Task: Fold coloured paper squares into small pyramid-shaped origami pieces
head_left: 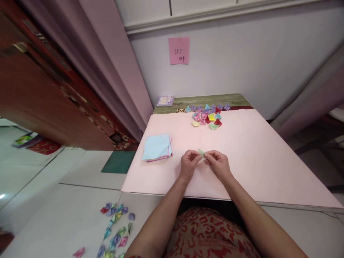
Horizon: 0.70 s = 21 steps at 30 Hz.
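Between my two hands is a small pale green folded paper [201, 153], held just above the pink-covered table. My left hand [189, 163] pinches its left side, and my right hand [218, 165] pinches its right side with thumb and fingers. The fingers hide part of the paper. To the left lies a stack of square paper sheets [157, 147], light blue on top with pink ones beneath. Beyond my hands sits a cluster of small folded paper pieces [203, 116] in pink, red, yellow, purple, blue and green.
A pink sheet [242, 150] covers most of the table. Packaged paper [165, 100] lies at its far left corner. Several folded pieces [115, 229] are scattered on the floor at lower left, near a green mat [118, 162]. A pink note [178, 51] is on the wall.
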Each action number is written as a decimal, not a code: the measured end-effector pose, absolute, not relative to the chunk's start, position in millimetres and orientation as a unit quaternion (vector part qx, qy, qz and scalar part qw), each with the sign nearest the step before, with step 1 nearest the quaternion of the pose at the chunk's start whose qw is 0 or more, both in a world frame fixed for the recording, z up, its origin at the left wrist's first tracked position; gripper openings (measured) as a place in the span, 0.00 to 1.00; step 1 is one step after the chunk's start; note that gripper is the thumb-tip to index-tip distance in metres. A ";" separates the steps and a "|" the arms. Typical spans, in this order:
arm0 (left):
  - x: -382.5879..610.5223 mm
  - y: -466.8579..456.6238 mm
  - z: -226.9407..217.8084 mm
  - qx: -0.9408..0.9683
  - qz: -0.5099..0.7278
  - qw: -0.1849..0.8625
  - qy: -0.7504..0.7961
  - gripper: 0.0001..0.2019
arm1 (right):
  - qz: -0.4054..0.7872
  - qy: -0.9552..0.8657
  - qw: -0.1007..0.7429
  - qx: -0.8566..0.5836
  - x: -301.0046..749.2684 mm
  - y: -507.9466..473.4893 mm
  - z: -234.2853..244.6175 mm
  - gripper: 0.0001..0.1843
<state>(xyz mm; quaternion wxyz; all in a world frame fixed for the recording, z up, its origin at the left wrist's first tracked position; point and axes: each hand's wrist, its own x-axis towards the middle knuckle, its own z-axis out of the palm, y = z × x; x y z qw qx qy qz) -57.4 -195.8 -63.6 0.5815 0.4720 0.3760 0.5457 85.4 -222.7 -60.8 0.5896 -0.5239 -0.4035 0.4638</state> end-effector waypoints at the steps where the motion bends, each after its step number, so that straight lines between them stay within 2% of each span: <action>1: -57.0 -196.1 -63.2 0.468 0.547 0.583 0.377 0.10 | 0.454 -0.411 0.590 -0.526 85.5 -223.1 -61.5 0.16; 6: -55.0 -196.1 -62.0 0.436 0.564 0.592 0.375 0.13 | 0.426 -0.410 0.604 -0.534 85.3 -224.3 -64.5 0.15; 21: -55.6 -199.5 -55.0 0.467 0.509 0.617 0.378 0.12 | 0.398 -0.434 0.611 -0.529 84.8 -227.2 -62.2 0.13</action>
